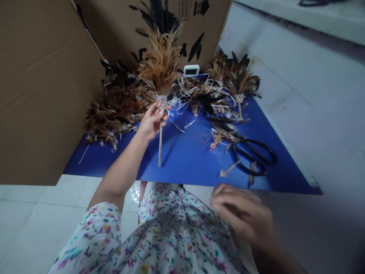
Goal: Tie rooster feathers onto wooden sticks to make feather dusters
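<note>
My left hand grips a feather duster just below its feathers, with the fingers closed round the top of its thin stick. The duster stands upright, brown feathers below and black ones at the tip; a whitish binding shows at my fingers. White plastic string trails close beside it. Below the table's front edge, my right hand is blurred by motion, its fingers bent; whether it holds anything I cannot make out. Large black-handled scissors lie on the blue tabletop beyond that hand, with loose feathers around them.
Brown feather bundles are heaped at the left. Another feather duster lies at the right back. A small white device with a screen stands before the cardboard box. Cardboard walls the left side; a pale wall borders the right.
</note>
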Demonstrator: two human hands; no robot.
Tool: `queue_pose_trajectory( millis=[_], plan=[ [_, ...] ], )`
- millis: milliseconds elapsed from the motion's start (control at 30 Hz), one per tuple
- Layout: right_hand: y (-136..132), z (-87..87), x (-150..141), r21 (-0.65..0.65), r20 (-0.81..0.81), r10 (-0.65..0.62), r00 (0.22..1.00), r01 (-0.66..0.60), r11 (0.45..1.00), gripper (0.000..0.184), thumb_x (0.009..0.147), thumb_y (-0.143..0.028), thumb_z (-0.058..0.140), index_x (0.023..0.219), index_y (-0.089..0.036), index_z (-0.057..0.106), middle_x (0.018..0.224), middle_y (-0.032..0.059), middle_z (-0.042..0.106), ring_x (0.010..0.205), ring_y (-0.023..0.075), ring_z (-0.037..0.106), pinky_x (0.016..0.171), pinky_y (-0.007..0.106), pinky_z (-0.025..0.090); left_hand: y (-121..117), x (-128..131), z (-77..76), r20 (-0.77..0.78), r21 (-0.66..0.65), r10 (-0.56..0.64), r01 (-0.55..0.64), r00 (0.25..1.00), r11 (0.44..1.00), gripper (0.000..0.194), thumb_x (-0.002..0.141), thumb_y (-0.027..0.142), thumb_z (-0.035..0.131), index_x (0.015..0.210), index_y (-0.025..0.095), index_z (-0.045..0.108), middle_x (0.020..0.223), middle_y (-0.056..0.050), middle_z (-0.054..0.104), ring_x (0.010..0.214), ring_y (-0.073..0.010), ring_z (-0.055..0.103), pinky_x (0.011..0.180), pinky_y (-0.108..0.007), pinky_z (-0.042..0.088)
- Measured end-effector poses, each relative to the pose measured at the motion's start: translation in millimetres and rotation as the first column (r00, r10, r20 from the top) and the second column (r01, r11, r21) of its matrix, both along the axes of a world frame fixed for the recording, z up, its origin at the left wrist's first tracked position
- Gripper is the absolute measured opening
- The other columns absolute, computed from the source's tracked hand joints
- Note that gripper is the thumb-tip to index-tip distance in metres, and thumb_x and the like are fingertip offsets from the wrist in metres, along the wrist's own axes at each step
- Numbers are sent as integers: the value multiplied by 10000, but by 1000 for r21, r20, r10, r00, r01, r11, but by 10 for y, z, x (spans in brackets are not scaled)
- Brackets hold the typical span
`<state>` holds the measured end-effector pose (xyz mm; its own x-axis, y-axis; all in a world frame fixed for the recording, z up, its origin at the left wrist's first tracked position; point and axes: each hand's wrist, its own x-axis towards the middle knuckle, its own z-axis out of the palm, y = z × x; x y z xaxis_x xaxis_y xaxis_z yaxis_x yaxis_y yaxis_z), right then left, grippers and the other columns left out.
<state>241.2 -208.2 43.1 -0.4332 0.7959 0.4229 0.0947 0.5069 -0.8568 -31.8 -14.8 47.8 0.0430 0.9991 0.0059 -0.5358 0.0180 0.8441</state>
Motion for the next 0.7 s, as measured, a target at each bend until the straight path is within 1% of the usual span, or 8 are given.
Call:
queue_pose_trajectory(
  millis=[33, 100, 167, 233, 300, 433, 567, 700],
  plan=[
    [143, -4, -8, 53, 86, -109, 990, 104, 993, 232, 846, -94, 596, 960, -289, 652, 750, -2, 635, 688, 162, 609, 641, 321, 500, -2, 4, 7, 1, 4, -2, 2, 1000, 1000, 439, 722, 90, 721, 1127, 223, 616, 1028, -56, 690, 613, -67, 577, 474, -176, 405],
    [404, 12, -25, 181, 212, -274, 938, 238, 954, 235, 854, -124, 593, 1004, -290, 665, 870, 19, 680, 788, 178, 642, 718, 334, 519, -3, 9, 18, 4, 17, -13, 13, 1000, 1000, 419, 705, 83, 729, 1090, 209, 625, 1004, -49, 692, 599, -65, 573, 463, -177, 401],
    [637, 44, -65, 235, 279, -334, 900, 273, 933, 183, 870, -177, 578, 998, -259, 680, 940, 38, 693, 811, 174, 652, 762, 333, 528, 1, 8, 20, 3, 26, -18, 18, 1000, 1000, 398, 694, 81, 730, 1059, 203, 630, 997, -41, 694, 598, -62, 576, 464, -175, 407],
    [842, 76, -137, 219, 299, -360, 884, 303, 927, 111, 867, -220, 591, 909, -231, 694, 802, 15, 686, 726, 151, 645, 726, 300, 531, 7, 6, 13, 1, 27, -18, 18, 1000, 999, 379, 690, 91, 730, 1039, 203, 632, 997, -34, 696, 605, -59, 581, 472, -170, 415],
    [1013, 104, -236, 190, 305, -342, 889, 295, 936, 102, 852, -211, 598, 876, -210, 697, 758, 5, 676, 688, 132, 631, 677, 266, 520, 12, 10, -1, 0, 22, -22, 22, 1000, 1000, 369, 687, 99, 731, 1025, 207, 632, 986, -24, 696, 611, -56, 584, 480, -166, 421],
    [1225, 174, -468, 168, 305, -205, 930, 159, 973, 136, 823, -161, 602, 907, -177, 707, 877, 34, 683, 754, 125, 627, 688, 248, 499, 0, 68, -44, 9, -23, -45, 45, 999, 999, 339, 686, 97, 721, 995, 202, 632, 937, -20, 690, 610, -61, 585, 487, -171, 421],
    [1300, 266, -690, 93, 364, -52, 930, 19, 995, 124, 827, -164, 604, 890, -172, 711, 846, 20, 704, 729, 120, 622, 685, 244, 476, -42, 165, -88, 35, -15, -135, 135, 990, 991, 303, 677, 120, 732, 948, 192, 618, 937, -23, 700, 629, -72, 594, 491, -170, 418],
    [1323, 340, -907, 35, 405, 36, 914, -55, 998, 128, 826, -160, 599, 875, -166, 717, 791, 9, 710, 682, 115, 614, 649, 240, 448, -81, 232, -134, 81, -23, -178, 180, 981, 983, 313, 670, 121, 737, 943, 174, 592, 956, -37, 710, 658, -91, 622, 539, -190, 440]
  ],
)
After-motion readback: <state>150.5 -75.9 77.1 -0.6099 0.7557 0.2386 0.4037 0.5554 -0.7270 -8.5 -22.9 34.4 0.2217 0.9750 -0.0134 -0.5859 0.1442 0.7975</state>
